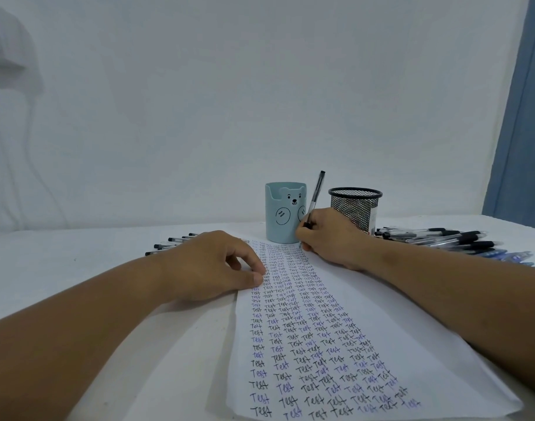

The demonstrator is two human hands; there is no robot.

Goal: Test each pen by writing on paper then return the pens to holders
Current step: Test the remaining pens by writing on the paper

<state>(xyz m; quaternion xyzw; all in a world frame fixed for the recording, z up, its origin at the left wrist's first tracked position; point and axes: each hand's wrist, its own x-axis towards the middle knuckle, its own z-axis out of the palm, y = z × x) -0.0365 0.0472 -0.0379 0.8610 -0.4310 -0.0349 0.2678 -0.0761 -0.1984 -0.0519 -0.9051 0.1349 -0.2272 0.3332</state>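
At the far end of the sheet of paper (305,344), the tip of the pen (315,198) is hidden behind the right hand (330,235), so whether it touches the page cannot be told. That hand's fingers are curled round the lower barrel, pinching it, and the pen leans up and to the right, its dark cap end rising above the holders. On the left, the left hand (211,265) rests on the paper's left edge with fingers loosely bent, fingertips pressing the sheet and holding nothing. It covers most of the left pile of pens (169,243); only their capped ends poke out to the left of the knuckles, and their number is hard to make out. The right pile of pens (442,237) lies on the white table (62,262) beyond the right forearm, which cuts off its near side; several blue-bodied pens at its right end blur together.

The paper's near edge runs out of the bottom of the view. It is covered with columns of the word "Test" in black and blue ink, and the far rows shrink too small to read.

Two holders stand just beyond the paper's far end. The pale blue bear holder (283,217) stands on the left, its inside not visible from this angle. The black mesh holder (355,208) stands to its right, partly behind the right hand; no pens stick up from either one. Something pale shows through the mesh at its right side, unclear.
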